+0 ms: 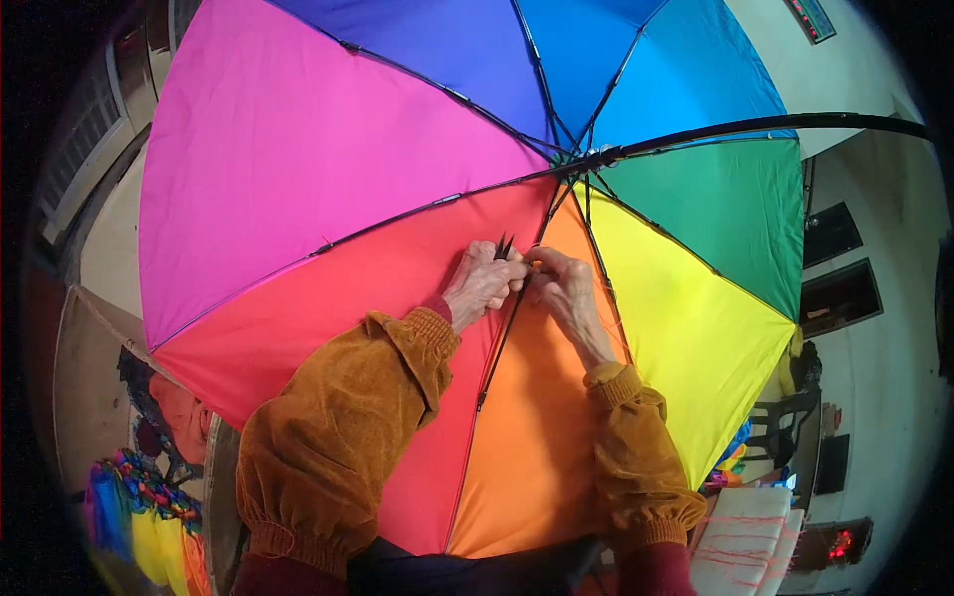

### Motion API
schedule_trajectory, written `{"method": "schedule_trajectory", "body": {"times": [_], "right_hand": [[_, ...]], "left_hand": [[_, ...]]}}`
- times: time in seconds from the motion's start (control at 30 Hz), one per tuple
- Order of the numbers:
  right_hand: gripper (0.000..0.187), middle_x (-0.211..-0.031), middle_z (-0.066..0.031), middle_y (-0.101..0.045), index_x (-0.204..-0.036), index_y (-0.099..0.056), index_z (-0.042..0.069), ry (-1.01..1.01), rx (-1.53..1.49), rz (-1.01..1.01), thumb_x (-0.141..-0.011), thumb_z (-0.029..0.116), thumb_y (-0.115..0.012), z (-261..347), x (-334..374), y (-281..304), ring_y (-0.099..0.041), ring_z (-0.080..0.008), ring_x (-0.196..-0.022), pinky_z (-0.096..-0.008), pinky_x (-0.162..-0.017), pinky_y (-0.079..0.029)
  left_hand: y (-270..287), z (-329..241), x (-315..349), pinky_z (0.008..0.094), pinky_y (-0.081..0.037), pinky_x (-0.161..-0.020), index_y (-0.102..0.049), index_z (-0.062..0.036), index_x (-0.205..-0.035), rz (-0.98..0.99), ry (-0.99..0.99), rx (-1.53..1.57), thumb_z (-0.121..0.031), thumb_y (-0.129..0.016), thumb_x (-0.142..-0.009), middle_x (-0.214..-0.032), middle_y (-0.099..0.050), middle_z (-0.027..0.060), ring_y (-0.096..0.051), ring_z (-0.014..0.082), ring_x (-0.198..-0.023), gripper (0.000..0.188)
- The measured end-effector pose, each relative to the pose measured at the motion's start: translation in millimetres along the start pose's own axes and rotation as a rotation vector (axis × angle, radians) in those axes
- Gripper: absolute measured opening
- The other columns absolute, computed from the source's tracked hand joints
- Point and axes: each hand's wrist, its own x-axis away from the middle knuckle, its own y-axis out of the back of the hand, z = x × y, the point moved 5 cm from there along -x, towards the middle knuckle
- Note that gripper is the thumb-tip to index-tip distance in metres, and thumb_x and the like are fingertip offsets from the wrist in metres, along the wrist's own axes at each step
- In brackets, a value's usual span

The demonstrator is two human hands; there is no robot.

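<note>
While the umbrella (298, 169) lay open, I pinched small snips (504, 246) in my left hand (484, 283); my right hand (561, 283), just beside it, gripped the umbrella's rib (512, 318).

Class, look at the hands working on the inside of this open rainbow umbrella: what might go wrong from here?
1. The left hand holds small dark snips close to the right hand; a slip might nick a finger.
2. The tips sit against the orange panel, so the fabric might get cut.
3. The hands press beside a thin dark rib, which might bend.
</note>
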Motion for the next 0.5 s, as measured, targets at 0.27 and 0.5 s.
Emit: {"method": "schedule_trajectory", "body": {"times": [0.27, 0.5], "right_hand": [[0.01, -0.06, -0.0105, -0.056, -0.08, -0.057, -0.004, 0.157, 0.358, -0.231, -0.075, 0.002, -0.05, 0, -7, 7, -0.053, -0.0144, -0.046, -0.027, -0.043, -0.042], [0.008, -0.072, -0.0055, -0.057, -0.08, -0.053, 0.007, 0.084, -0.85, -0.435, -0.085, 0.013, -0.051, 52, 14, 171, -0.048, -0.0105, -0.056, -0.0225, -0.052, -0.041]], "left_hand": [[-28, -5, 1, 0.0149, -0.024, -0.03, -0.052, -0.0093, -0.075, -0.309, 0.02, -0.126, -0.009, -0.059, -0.08, -0.058, -0.049, -0.0026, -0.033, 0.0005, -0.037, 0.009], [-9, -5, -4, 0.016, -0.024, -0.028, -0.053, -0.0078, -0.072, -0.195, 0.19, -0.103, -0.01, -0.06, -0.079, -0.057, -0.048, -0.0026, -0.033, 0.0008, -0.034, 0.01]]}}
